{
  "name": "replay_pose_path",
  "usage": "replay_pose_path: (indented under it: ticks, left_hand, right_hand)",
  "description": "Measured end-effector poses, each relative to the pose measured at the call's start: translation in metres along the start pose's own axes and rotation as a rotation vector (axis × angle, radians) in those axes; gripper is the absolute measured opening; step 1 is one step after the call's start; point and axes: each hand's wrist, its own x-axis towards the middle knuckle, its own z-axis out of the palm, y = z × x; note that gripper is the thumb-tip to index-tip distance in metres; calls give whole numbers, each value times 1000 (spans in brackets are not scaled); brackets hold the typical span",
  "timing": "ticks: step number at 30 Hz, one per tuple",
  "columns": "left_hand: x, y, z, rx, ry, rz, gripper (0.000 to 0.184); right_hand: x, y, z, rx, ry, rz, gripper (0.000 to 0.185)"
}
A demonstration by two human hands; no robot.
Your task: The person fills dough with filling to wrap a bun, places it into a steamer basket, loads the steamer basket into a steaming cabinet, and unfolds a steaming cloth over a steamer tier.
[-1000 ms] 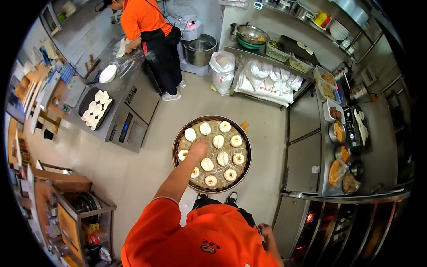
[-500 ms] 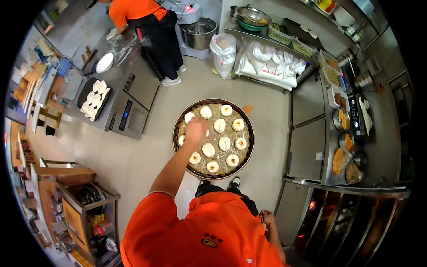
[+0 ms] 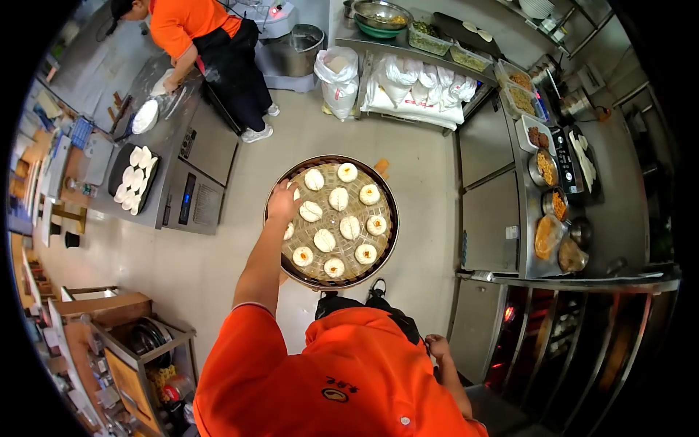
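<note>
A round woven steamer tray [image 3: 389, 251] with a dark rim holds several white buns; some have a centre crease, others orange bits on top. At its upper left edge, my left hand [image 3: 282, 202] has its fingers and thumb around a white bun [image 3: 294, 191], partly hidden by the hand. Just right of that hand lies a creased bun [image 3: 311, 211]. By my right hip, my right hand [image 3: 437, 346] is closed, low beside the orange shirt; whatever it holds is too small to make out.
A co-worker in orange [image 3: 191, 25] handles dough on the left counter [image 3: 169, 156], where a black tray of pale dough pieces [image 3: 133, 182] sits. Bowls and tubs of fillings line the right counter [image 3: 619, 218]. White sacks [image 3: 338, 84] stand at the back; a metal rack [image 3: 142, 357] is lower left.
My left hand has moved from the tray's inner area to its upper left edge, uncovering a creased bun. The view has shifted. My right hand stays by my hip.
</note>
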Motion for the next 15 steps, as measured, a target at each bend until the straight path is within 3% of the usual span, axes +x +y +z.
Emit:
replay_pose_path:
  ticks: [6,7,8,11,13,15]
  left_hand:
    - [-10,-3,-6,-122,97,-28,49]
    - [-16,-4,-5,-141,275,12,42]
    - [-22,-9,-7,-133,272,9,42]
    - [-59,-14,-35,-516,412,-83,22]
    - [-91,-57,-17,-380,609,-14,19]
    - [-138,-101,-1,-337,603,-144,18]
  right_hand:
    - [22,14,0,8,-40,-48,20]
    - [22,13,-1,-1,-31,-42,21]
    - [17,5,0,-1,-39,-38,21]
    - [13,-15,0,6,-44,-98,22]
    - [29,-13,-3,-41,-67,-75,19]
    - [46,-31,-9,-121,-157,-12,19]
